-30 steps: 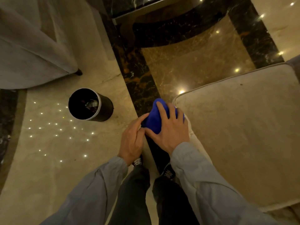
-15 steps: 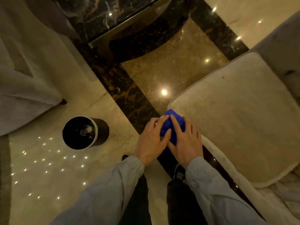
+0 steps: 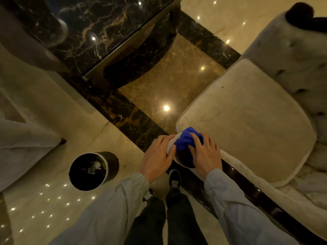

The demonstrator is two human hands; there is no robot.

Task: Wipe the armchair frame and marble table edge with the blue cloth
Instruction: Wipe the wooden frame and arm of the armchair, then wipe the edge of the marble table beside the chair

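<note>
Wiping of the armchair frame [image 3: 251, 193] is the step in hand. Left hand [image 3: 156, 157] lies spread on the front corner, grasping nothing; right hand [image 3: 206, 154] presses the bunched blue cloth [image 3: 185, 137] onto that corner. Whether its fingers clench the cloth cannot be told. Next comes a stroke along the dark rail. Bin [image 3: 92, 171] stands near the feet; marble table [image 3: 92, 32] waits well apart.

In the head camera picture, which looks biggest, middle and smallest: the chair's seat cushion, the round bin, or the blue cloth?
1. Cream fabric seat cushion of the armchair: largest by far.
2. Round black waste bin on the floor: middle.
3. Crumpled blue cloth: smallest, though both hands partly cover it.
</note>
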